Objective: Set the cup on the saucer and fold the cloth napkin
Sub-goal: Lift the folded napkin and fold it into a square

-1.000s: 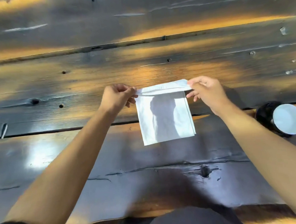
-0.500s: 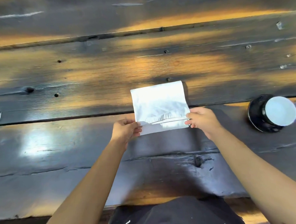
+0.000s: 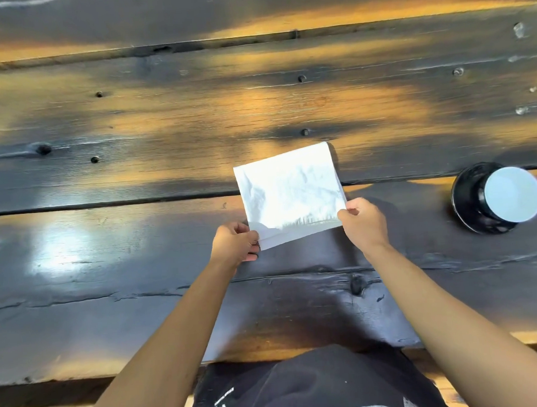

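Your left hand [image 3: 235, 241] is pinching the napkin's [image 3: 290, 189] near-left corner at frame centre, and your right hand [image 3: 362, 221] is pinching the near-right one, probably to square the fold's edges. At far right, the cup [image 3: 513, 194] is sitting on the saucer [image 3: 466, 207].
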### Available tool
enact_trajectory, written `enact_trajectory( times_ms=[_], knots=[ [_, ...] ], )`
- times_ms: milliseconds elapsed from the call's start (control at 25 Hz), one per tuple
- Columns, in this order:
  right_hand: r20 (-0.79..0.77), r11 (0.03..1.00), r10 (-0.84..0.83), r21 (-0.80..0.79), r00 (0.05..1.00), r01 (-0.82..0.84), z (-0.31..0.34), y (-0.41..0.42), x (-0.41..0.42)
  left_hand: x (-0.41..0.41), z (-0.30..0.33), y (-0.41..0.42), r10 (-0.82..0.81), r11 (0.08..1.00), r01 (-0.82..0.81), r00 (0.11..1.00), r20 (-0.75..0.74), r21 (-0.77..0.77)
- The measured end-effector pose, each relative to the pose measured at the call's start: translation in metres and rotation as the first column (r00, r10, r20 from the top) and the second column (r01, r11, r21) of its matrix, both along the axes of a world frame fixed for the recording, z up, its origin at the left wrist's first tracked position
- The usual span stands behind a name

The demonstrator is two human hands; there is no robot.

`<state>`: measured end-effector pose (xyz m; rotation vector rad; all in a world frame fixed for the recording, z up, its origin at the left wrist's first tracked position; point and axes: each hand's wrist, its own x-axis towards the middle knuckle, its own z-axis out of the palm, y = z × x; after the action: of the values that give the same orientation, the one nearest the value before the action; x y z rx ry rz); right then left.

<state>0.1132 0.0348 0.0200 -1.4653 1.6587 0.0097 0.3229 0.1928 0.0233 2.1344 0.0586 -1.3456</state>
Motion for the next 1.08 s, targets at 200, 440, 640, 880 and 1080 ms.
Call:
enact_trajectory(
  times_ms=[200,440,640,880,1080],
  knots=[
    [-0.038,0.994,0.043,-0.103,0.998,-0.047,0.0,0.001,0.002,-0.007,0.006,-0.004,0.008,0.998,-0.003,0.997,-0.073,0.06],
    [-0.055,0.999,-0.008,-0.049,0.998,0.005,-0.004,-0.009,-0.008,-0.02,0.002,0.001,0.196,0.98,-0.196,0.972,-0.132,0.016],
    [-0.03,1.0,0.011,0.0,0.999,-0.011,-0.004,-0.013,-0.013,-0.03,-0.001,0.004,0.241,0.97,-0.242,0.968,-0.067,0.002],
    [0.006,1.0,0.013,-0.006,1.0,-0.013,-0.004,-0.013,-0.016,-0.033,-0.003,0.001,0.164,0.987,-0.164,0.987,-0.003,0.005],
    [-0.042,0.988,0.114,-0.1,0.993,-0.117,-0.01,-0.005,-0.012,-0.039,-0.003,0.003,-0.225,0.973,0.202,0.94,0.255,0.112]
  ],
)
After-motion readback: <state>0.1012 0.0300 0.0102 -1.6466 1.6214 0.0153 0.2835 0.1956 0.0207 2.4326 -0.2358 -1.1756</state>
